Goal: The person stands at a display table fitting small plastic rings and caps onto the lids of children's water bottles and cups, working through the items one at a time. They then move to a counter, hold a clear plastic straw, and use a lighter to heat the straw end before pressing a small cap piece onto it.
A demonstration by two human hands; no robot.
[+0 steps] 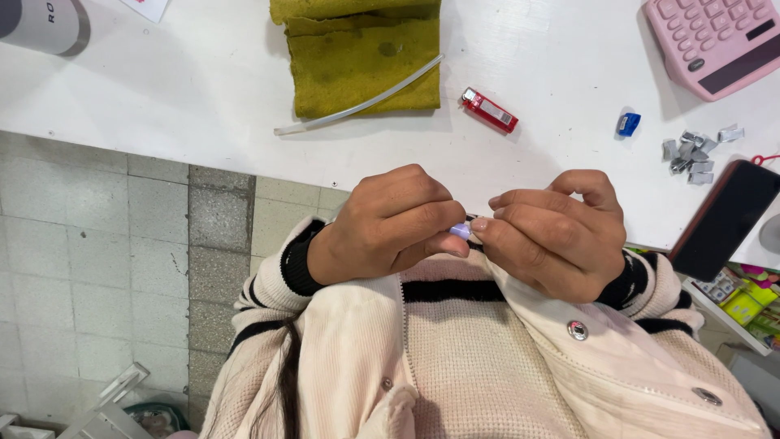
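Lavender-coloured small object point(461, 231), mostly hidden, sits pinched between the fingertips of the left hand point(388, 223) and the right hand point(546, 234), held against a cream striped sweater point(455, 341) just off the edge of the white table point(203, 89). Being so small and held over open floor point(97, 268), it could slip and drop if either pinch loosens. Both hands are curled nearly closed, fingers tight on the piece; a red lighter point(490, 110) and blue sharpener point(627, 123) lie well apart.
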